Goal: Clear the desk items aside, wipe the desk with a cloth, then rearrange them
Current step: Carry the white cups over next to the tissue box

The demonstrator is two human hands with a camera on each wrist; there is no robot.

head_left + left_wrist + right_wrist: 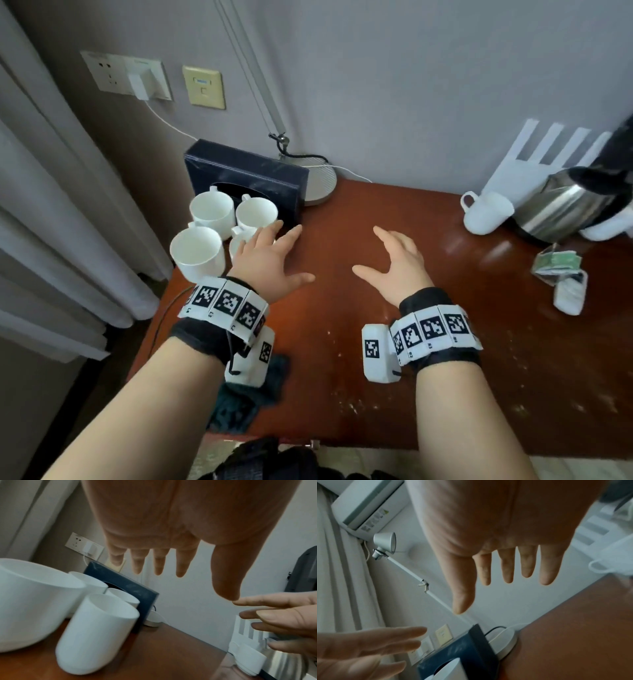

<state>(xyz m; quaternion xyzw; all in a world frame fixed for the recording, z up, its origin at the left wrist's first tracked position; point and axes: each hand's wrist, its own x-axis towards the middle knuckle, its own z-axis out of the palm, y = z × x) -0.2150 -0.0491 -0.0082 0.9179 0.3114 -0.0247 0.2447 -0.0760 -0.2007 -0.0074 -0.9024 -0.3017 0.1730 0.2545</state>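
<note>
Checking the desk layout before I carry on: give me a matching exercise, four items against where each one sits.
Items:
1. white cups
2. kettle
3. dark cloth
4. lamp base

Places:
A. near edge, under the left wrist
B. far right corner
C. against the wall, right of the dark box
D. left edge, clustered in front of the dark box

Pairs: 1-D, 2-B, 3-A, 4-C
</note>
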